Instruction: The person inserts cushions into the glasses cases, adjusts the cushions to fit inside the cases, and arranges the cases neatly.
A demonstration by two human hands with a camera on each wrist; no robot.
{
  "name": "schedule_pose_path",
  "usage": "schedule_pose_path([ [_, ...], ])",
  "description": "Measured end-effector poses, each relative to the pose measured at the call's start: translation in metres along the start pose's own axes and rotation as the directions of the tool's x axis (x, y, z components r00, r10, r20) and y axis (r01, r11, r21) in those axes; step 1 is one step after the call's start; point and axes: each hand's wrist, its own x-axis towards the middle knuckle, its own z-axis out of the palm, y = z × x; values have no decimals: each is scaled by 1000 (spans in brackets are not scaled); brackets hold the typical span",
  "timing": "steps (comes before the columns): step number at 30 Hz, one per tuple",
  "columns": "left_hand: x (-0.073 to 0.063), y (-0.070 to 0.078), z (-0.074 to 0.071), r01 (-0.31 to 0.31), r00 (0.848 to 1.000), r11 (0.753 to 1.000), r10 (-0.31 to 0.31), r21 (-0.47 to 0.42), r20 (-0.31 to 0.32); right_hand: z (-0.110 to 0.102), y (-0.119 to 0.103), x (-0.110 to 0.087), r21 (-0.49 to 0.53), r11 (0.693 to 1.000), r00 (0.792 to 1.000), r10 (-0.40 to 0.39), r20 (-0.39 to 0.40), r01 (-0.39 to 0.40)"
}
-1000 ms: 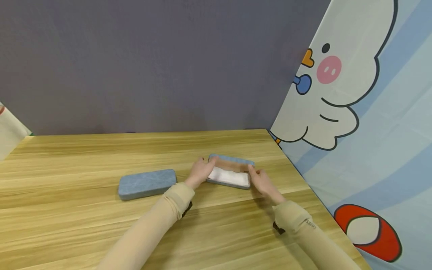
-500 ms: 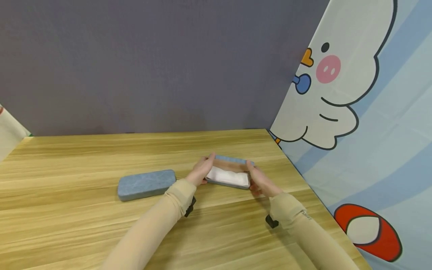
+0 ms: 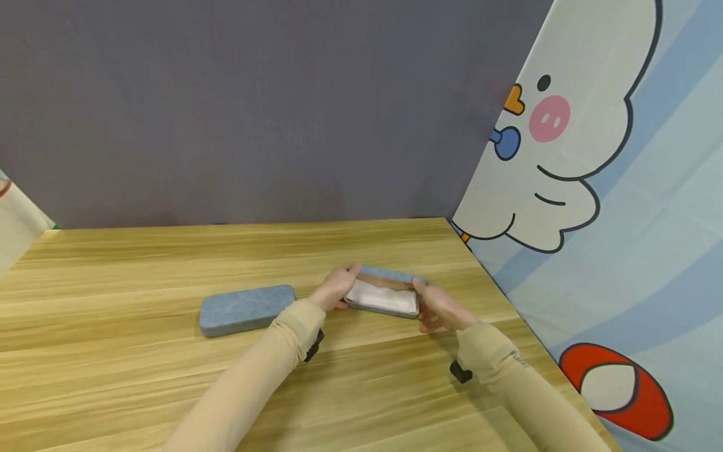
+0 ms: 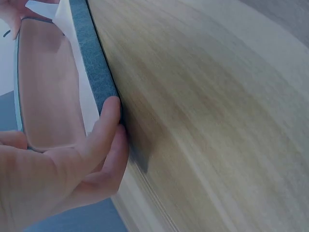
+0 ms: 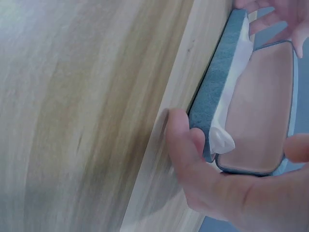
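A blue-grey glasses case point(image 3: 388, 274) lies opened on the wooden table, its lid raised at the far side. Tan lining point(image 4: 48, 87) covers the inside of the lid, and white cloth point(image 3: 384, 297) fills the base. My left hand point(image 3: 337, 286) grips the left end, thumb up at the lid and fingertips on the base's front wall. At the other end, my right hand point(image 3: 443, 306) holds the case the same way, its fingers point(image 5: 178, 128) curled at the base's front corner. Anything under the cloth is hidden.
A second blue-grey glasses case point(image 3: 246, 310), closed, lies on the wooden table point(image 3: 141, 376) left of my left hand. A grey panel point(image 3: 254, 113) stands behind the table, and a cartoon-printed curtain point(image 3: 638, 282) hangs along the right edge.
The lid has tipped down toward the base, so less lining shows in the head view. Fingers of both hands have come down around the base's front corners. The closed case has stayed put.
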Motion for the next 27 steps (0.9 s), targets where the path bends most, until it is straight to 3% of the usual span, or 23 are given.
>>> schedule_pose_path([
  [7, -2, 1, -2, -27, 999, 996, 25, 80, 25, -2, 0, -1, 28, 1000, 999, -11, 34, 10],
  [14, -4, 1, -6, -33, 999, 995, 29, 95, 39, -1, 1, 2, 49, 998, 998, -38, 44, 36],
  [20, -3, -6, -5, -38, 999, 991, 37, 129, 13, 5, 7, 0, -53, 997, 999, -48, 18, 49],
  [27, -4, -10, -4, -59, 996, 973, 74, 222, -59, 15, 13, -3, -214, 973, 995, -98, -26, 90],
])
